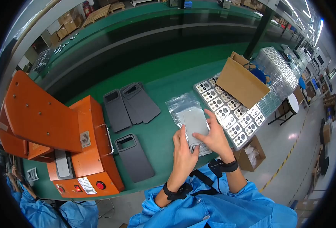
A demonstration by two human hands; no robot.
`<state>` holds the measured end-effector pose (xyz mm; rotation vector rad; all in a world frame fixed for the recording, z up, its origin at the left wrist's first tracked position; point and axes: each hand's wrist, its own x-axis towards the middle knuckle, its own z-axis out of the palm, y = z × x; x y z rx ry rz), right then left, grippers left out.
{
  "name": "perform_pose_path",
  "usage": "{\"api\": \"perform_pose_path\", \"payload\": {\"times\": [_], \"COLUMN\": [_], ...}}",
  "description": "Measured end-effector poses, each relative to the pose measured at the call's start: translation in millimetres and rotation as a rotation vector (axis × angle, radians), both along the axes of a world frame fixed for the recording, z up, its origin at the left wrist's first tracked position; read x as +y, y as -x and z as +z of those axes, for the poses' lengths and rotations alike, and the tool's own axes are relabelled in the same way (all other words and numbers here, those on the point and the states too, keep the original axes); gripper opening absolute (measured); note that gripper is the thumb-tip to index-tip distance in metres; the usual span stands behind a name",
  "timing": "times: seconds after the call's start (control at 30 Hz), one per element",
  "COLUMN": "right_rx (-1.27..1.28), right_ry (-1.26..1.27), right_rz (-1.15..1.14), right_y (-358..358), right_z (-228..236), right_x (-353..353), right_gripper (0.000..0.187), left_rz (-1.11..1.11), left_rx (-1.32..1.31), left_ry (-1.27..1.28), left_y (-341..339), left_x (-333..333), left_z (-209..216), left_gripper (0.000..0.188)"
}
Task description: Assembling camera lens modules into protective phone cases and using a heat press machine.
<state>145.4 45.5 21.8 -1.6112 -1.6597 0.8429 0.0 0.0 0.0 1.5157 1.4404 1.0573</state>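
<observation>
A light grey, thin, phone-shaped panel (194, 123) lies between my hands, above clear plastic bags (178, 105) on the green table. My left hand (183, 155) curls around its left and near edge, fingers bent. My right hand (216, 137) grips it from the right, with the thumb across its face and the fingers at the far right edge. Whatever lies directly beneath the panel is mostly hidden. Left of my hands is a dark grey phone-back-shaped panel (135, 159) with a camera cutout. Several more dark grey panels (140, 104) overlap farther back.
An orange press machine (105, 167) with a metal handle stands at the left, a phone-shaped piece in its slot. To the right, a tray (233, 142) of camera-plate parts carries a cardboard box (242, 81). Another cardboard box (262, 149) sits below the table. A co-worker's blue sleeves (35, 211) show lower left.
</observation>
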Motion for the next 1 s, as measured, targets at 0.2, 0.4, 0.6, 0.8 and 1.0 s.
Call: {"api": "perform_pose_path", "payload": {"times": [0.2,0.4,0.6,0.8,1.0], "right_rx": [0.189,0.080,-0.258,-0.333,-0.233], "right_ry": [0.098,0.078,-0.055,-0.053,0.171], "right_rz": [0.005,-0.020,0.051,-0.015,-0.106], "right_y": [1,24,30,33,31], "right_z": [-1,11,21,17,26], "right_x": [-2,-4,-19,-27,-20], "right_gripper": [0.086,0.083,0.075,0.071,0.068], "left_rz": [0.054,0.041,0.098,0.036,0.022], "left_rx": [0.147,0.197,0.331,0.289,0.199], "left_ry": [-0.118,-0.089,-0.179,-0.148,-0.123], "left_y": [2,11,15,24,32], "left_x": [-7,-9,-13,-10,-11], "left_z": [4,12,12,10,5], "left_gripper": [0.075,0.072,0.065,0.065,0.062]}}
